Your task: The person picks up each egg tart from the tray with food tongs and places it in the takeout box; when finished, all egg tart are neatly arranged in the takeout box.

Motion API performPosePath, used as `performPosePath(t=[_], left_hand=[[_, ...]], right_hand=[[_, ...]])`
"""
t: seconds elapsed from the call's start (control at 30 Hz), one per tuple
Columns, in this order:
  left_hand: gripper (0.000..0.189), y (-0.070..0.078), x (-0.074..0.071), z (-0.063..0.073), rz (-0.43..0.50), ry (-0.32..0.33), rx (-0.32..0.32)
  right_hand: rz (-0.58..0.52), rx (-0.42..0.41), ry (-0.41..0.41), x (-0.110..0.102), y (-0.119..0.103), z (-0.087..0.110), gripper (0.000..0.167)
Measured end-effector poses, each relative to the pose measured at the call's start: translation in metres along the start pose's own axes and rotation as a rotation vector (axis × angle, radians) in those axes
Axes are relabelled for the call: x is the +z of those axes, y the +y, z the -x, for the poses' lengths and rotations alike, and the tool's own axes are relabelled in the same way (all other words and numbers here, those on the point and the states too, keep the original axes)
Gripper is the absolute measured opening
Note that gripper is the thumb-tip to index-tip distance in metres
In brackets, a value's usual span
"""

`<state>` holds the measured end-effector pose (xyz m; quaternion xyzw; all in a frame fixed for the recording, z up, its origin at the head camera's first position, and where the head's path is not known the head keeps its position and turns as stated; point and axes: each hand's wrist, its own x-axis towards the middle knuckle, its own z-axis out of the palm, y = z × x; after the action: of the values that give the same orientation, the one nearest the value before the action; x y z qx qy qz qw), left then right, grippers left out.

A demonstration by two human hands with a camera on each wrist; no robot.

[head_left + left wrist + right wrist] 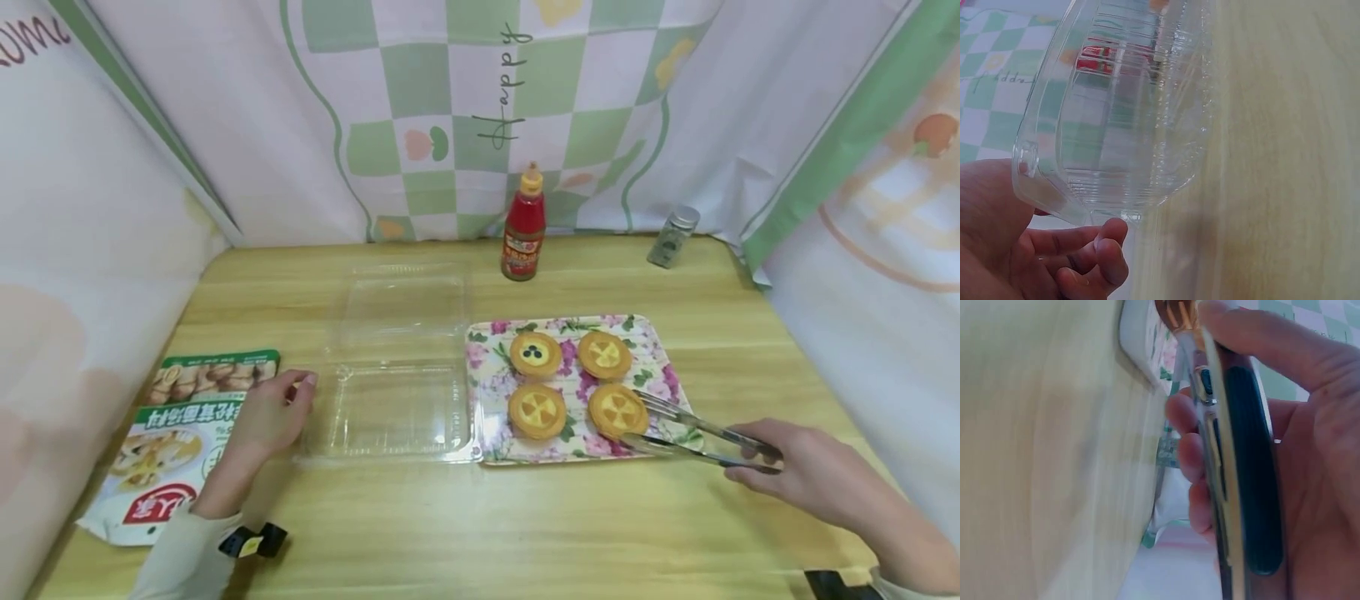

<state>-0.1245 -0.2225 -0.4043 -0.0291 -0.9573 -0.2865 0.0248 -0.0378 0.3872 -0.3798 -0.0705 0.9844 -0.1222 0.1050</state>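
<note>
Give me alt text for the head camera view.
A right hand holds metal tongs whose ends straddle one of four tarts on a floral tray. To its left are an open clear container, the left hand and a food pouch; a sauce bottle stands behind.

From afar I see a wood-grain table (450, 533), on it a floral tray (491, 400), clear container (397, 408), printed pouch (161, 446), red bottle (524, 233), small jar (673, 237)
</note>
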Motion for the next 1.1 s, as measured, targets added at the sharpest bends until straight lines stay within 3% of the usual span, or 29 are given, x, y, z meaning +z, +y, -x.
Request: performPosePath(t=[0.1,0.37,0.73,0.87,1.1], left_hand=[[0.044,0.0,0.0,0.001,0.006,-0.005,0.007],[0.041,0.001,0.0,0.0,-0.007,0.017,0.026],[0.041,0.003,-0.001,0.002,0.0,0.006,0.015],[0.041,0.001,0.001,0.002,0.007,0.004,0.021],[0.042,0.0,0.001,0.001,0.026,0.016,0.031]], right_hand=[[-0.015,-0.02,0.014,0.0,0.001,0.003,0.05],[-0.073,-0.014,0.054,-0.002,0.004,0.008,0.051],[0.031,-0.122,0.243,0.004,0.007,0.014,0.035],[-0.019,-0.139,0.283,0.005,0.006,0.012,0.032],[-0.111,-0.256,0.365,0.0,-0.008,-0.001,0.03]])
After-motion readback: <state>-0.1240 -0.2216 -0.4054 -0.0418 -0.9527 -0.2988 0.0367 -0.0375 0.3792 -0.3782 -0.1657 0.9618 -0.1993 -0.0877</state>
